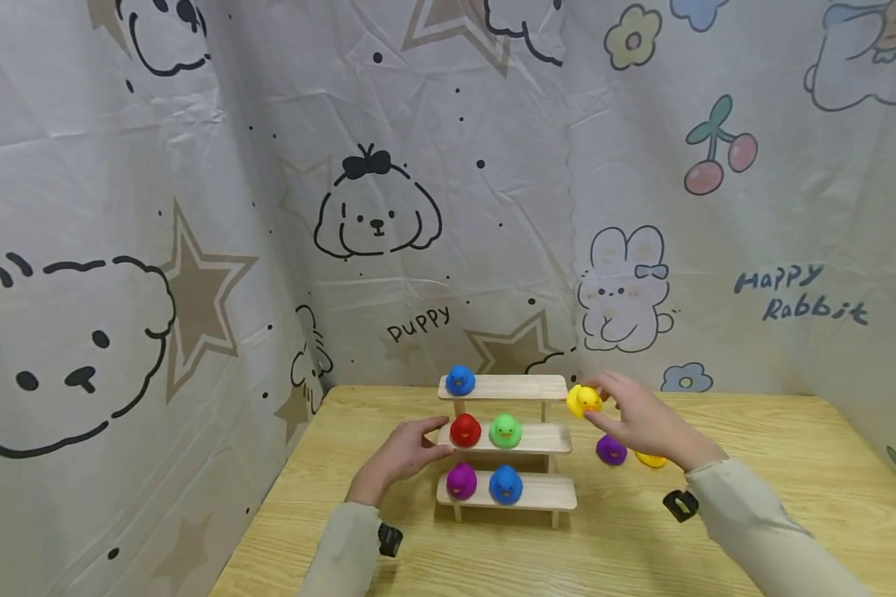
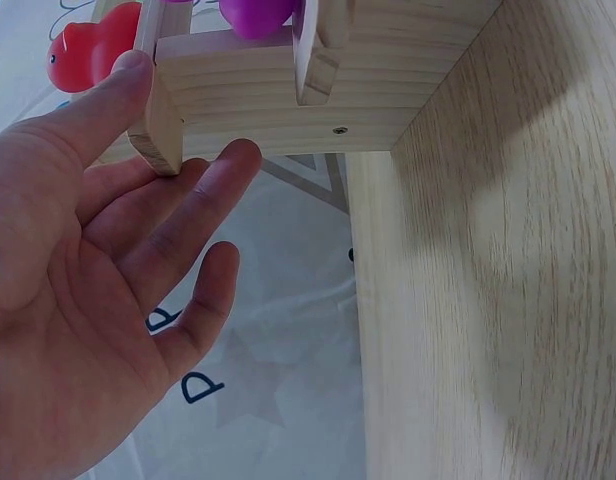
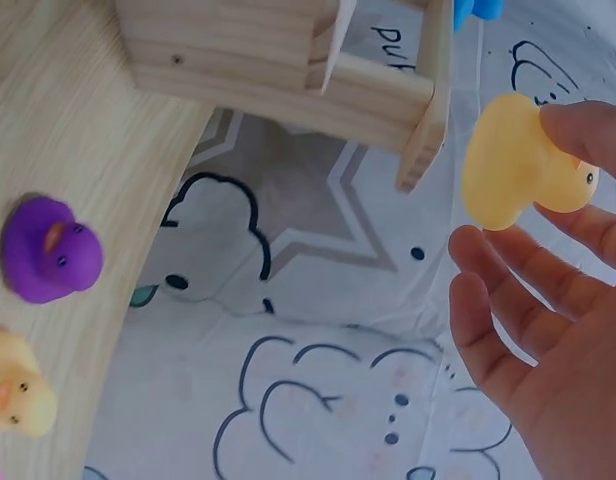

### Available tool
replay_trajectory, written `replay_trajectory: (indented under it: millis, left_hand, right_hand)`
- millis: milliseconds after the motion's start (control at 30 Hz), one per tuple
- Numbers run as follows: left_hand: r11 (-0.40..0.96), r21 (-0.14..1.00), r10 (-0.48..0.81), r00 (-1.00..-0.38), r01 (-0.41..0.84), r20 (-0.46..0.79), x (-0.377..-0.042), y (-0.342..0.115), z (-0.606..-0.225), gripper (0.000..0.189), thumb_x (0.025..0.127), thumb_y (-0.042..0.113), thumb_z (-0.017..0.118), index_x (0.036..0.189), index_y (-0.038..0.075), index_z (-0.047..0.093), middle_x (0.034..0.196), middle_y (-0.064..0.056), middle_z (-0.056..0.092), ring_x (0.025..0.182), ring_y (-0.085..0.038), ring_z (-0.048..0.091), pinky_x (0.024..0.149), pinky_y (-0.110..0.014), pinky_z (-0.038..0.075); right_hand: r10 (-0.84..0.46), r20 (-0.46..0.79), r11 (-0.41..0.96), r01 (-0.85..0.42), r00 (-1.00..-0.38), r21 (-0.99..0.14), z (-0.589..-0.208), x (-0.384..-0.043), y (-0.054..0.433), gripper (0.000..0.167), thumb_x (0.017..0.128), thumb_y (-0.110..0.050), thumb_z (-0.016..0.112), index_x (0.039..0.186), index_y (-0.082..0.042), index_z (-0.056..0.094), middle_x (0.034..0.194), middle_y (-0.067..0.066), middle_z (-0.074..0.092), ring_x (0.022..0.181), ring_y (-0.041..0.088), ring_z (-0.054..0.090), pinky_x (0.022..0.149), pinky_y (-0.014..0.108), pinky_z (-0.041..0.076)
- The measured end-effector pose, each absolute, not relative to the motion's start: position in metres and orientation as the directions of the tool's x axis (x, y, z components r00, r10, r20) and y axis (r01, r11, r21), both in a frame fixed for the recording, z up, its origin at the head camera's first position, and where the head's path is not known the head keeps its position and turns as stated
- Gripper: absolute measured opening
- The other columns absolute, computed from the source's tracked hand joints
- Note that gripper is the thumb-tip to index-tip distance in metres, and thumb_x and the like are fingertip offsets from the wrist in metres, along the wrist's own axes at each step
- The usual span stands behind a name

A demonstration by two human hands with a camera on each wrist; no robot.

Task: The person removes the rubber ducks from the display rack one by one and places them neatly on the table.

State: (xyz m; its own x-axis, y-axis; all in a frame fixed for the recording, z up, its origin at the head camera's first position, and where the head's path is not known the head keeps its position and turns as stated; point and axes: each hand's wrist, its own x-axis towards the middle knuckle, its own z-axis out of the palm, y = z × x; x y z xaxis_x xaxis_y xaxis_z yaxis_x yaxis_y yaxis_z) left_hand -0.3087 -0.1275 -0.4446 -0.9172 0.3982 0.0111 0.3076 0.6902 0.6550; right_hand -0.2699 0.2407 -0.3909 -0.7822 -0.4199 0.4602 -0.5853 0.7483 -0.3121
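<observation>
Beside the top shelf's open end (image 1: 543, 387), the right grip (image 1: 645, 421) pinches a yellow duck (image 1: 582, 400); left grip (image 1: 401, 452), the middle shelf's edge (image 2: 165, 130).

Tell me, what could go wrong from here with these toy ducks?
The right hand holds a small, smooth yellow toy duck in mid-air, so it might slip and fall. The left hand holds the left end of the middle shelf of the pale wooden three-tier stand; a jolt there could topple the small, round red toy duck close by.
</observation>
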Motion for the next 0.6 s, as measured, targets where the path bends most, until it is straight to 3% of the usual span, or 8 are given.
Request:
replay_trajectory:
  millis: [267, 600]
  left_hand:
    - [0.674, 0.644, 0.434, -0.899, 0.361, 0.050, -0.308, -0.130, -0.444, 0.059, 0.089, 0.033, 0.067, 0.138, 0.006, 0.049, 0.130, -0.014, 0.056, 0.091, -0.019, 0.064, 0.081, -0.037, 0.052]
    - [0.682, 0.642, 0.426, -0.904, 0.350, 0.039, -0.308, -0.130, -0.444, 0.058, 0.089, 0.034, 0.067, 0.138, 0.008, 0.050, 0.126, -0.011, 0.058, 0.090, -0.017, 0.064, 0.078, -0.034, 0.053]
  right_hand:
    - [-0.381, 0.463, 0.757, -0.557, -0.800, -0.340, -0.403, -0.265, 0.258, 0.028, 0.084, -0.015, 0.071, 0.108, -0.006, 0.060, 0.100, 0.003, 0.059, 0.086, 0.018, 0.054, 0.071, 0.040, 0.050]
    - [-0.342, 0.390, 0.794, -0.484, -0.855, -0.367, -0.430, -0.261, 0.275, 0.028, 0.082, -0.013, 0.073, 0.105, -0.007, 0.060, 0.103, 0.004, 0.059, 0.086, 0.017, 0.055, 0.071, 0.037, 0.050]
